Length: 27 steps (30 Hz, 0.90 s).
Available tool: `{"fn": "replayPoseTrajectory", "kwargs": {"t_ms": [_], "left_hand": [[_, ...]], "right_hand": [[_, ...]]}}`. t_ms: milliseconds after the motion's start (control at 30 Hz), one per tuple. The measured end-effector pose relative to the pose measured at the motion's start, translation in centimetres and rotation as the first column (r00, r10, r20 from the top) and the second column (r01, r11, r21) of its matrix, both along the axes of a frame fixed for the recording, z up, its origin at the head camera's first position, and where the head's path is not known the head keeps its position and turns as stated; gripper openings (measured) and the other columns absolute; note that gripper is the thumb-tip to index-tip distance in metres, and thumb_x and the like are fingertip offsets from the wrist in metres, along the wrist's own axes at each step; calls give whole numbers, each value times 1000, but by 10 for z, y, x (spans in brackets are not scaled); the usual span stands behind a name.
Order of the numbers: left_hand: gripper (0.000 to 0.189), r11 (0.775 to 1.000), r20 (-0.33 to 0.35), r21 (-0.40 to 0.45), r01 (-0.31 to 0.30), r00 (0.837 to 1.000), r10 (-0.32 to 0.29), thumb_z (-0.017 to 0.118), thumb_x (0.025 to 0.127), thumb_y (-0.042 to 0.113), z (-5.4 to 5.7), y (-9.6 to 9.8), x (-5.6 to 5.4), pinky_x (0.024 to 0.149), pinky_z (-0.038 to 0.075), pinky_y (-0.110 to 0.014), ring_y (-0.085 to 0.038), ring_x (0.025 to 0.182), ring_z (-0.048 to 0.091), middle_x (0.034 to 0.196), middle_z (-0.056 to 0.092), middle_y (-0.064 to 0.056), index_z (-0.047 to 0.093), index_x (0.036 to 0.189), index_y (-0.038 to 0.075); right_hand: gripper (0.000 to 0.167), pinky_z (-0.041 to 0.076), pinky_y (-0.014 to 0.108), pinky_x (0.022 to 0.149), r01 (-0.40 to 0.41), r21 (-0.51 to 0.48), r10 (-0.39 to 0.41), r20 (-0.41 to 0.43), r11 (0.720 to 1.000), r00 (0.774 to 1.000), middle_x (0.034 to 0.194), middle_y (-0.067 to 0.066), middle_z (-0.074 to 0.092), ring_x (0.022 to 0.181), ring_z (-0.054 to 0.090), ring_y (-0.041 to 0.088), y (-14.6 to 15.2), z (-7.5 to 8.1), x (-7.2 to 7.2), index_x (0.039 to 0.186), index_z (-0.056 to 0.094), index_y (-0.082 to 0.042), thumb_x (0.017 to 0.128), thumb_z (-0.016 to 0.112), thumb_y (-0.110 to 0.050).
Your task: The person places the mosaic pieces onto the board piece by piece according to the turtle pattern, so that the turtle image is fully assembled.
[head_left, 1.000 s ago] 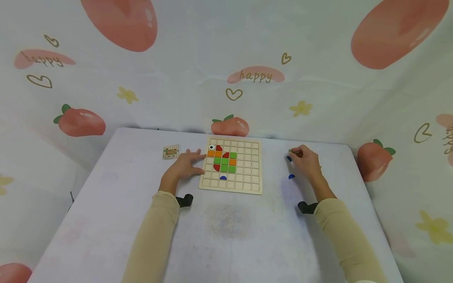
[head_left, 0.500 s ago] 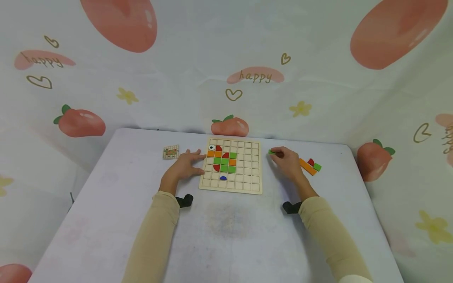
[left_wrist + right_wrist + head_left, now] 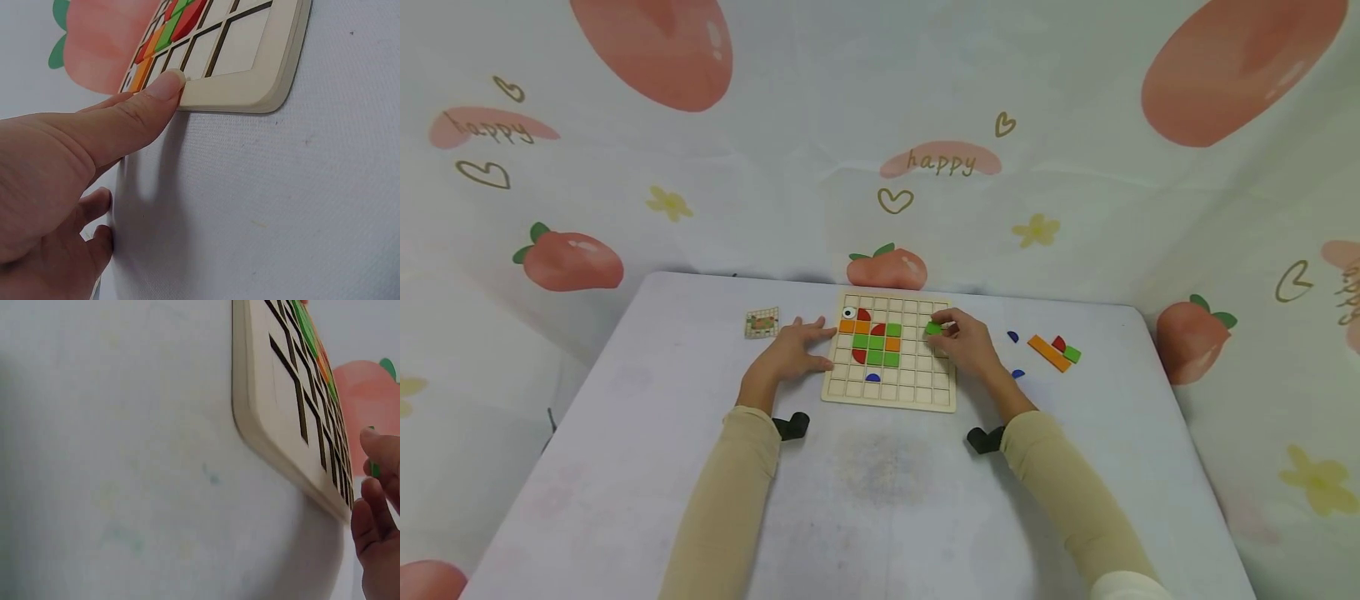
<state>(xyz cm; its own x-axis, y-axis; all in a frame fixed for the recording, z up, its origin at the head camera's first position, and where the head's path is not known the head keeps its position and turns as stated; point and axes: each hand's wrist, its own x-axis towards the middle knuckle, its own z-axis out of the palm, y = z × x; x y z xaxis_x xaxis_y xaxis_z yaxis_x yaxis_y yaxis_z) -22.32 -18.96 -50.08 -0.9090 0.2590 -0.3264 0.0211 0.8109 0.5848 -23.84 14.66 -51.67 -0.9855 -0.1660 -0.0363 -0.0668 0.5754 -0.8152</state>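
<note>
A wooden grid board (image 3: 917,400) lies on the table, its left part filled with green, orange and red tiles, a white eye tile (image 3: 848,312) and a blue half-round piece (image 3: 872,377). At the board's left edge rests my left hand (image 3: 788,350), fingers spread; in the left wrist view its thumb (image 3: 165,84) lies on the rim. Over the right columns, my right hand (image 3: 968,342) pinches a green tile (image 3: 933,328) between thumb and fingers. The right wrist view shows only a sliver of that tile (image 3: 374,469) at the fingertips.
Right of the board lie two blue half-round pieces (image 3: 1012,337), an orange strip (image 3: 1049,353), a red quarter-round piece (image 3: 1059,342) and a green tile (image 3: 1072,355). A small patterned card (image 3: 762,322) sits left of the board. A printed cloth (image 3: 805,167) hangs behind the table.
My right hand has carried the green tile leftward from the loose pieces to over the board, uncovering the blue, orange and red pieces. The left hand stays at the board's edge.
</note>
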Motion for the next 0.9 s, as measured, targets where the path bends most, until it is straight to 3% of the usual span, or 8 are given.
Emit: {"fn": "replayPoseTrajectory", "kwargs": {"t_ms": [267, 533, 900], "left_hand": [[74, 1000, 3, 1, -2, 1000, 2, 81, 87, 25, 3, 1, 0, 128, 10, -64, -42, 160, 1, 170, 26, -4, 49, 153, 20], [74, 1000, -9, -8, 15, 1000, -15, 81, 88, 26, 2, 0, 0, 128, 11, -63, -44, 160, 2, 170, 26, -5, 48, 153, 19], [74, 1000, -2, -19, 11, 1000, -11, 81, 88, 27, 1, 0, 0, 128, 11, -63, -42, 161, 1, 170, 26, -3, 47, 154, 21]], "right_hand": [[38, 52, 33, 88, -58, 8, 58, 24, 998, 998, 128, 6, 69, 101, 62, 23, -22, -5, -7, 128, 67, -15, 91, 76, -18], [36, 51, 38, 90, -34, 64, 34, 2, 997, 999, 131, 5, 69, 100, 61, 24, -34, -8, -7, 127, 67, -19, 93, 75, -20], [39, 47, 33, 84, -28, 89, 30, -15, 996, 999, 133, 6, 69, 96, 59, 24, -37, -8, -7, 131, 66, -18, 93, 75, -19]]}}
